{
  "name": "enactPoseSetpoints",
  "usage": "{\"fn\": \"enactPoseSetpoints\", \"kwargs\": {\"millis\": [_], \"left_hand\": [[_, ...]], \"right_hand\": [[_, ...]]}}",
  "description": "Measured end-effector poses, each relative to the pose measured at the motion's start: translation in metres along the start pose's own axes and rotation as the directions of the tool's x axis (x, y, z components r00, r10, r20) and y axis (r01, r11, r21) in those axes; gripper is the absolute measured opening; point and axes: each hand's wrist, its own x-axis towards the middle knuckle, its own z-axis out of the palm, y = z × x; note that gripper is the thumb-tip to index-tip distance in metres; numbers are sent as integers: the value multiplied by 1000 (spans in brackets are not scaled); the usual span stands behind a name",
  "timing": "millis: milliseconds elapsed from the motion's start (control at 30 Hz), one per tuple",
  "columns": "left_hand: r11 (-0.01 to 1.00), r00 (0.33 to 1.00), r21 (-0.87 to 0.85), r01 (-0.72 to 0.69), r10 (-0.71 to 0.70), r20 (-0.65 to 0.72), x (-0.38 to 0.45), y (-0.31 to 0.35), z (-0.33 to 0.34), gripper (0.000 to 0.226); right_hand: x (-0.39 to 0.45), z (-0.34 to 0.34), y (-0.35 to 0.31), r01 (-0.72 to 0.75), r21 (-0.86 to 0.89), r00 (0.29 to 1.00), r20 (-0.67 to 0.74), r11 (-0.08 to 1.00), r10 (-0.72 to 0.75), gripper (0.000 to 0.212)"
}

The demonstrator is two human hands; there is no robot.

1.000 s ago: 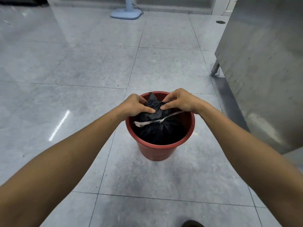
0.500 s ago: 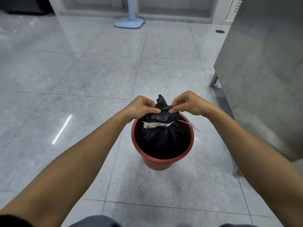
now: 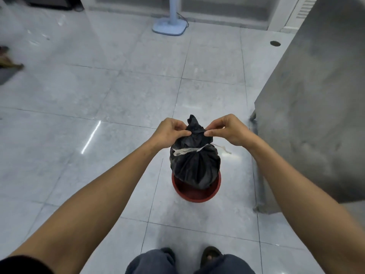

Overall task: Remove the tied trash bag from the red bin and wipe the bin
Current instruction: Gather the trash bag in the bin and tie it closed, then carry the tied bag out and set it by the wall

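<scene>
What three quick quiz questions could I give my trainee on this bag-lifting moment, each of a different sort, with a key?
1. True or false: the black trash bag is tied with a pale strip.
2. Multiple choice: where do the left hand and right hand grip the bag? A) its gathered top, above the tie; B) its bottom; C) the rim of the red bin.
3. Fill in: to the person's right stands a grey metal ______.

Key: 1. True. 2. A. 3. cabinet.
</scene>
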Motion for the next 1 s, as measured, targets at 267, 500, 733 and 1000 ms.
{"fn": "enactPoseSetpoints", "kwargs": {"millis": [267, 500, 733, 1000], "left_hand": [[999, 996, -33, 41, -43, -80, -84, 127, -120, 23], [998, 978, -29, 63, -68, -199, -161, 173, -226, 21], [996, 929, -26, 85, -89, -358, -237, 163, -340, 18], [993, 851, 11, 119, -96, -517, -297, 125, -462, 12]], "right_hand": [[-24, -28, -183, 20, 88, 1000, -3, 996, -20, 11], [-19, -3, -322, 77, -33, 995, 58, 996, -75, 8], [-4, 77, -443, 189, -148, 981, 76, 971, -180, 9], [41, 177, -547, 350, -165, 933, 150, 922, -328, 7]]}}
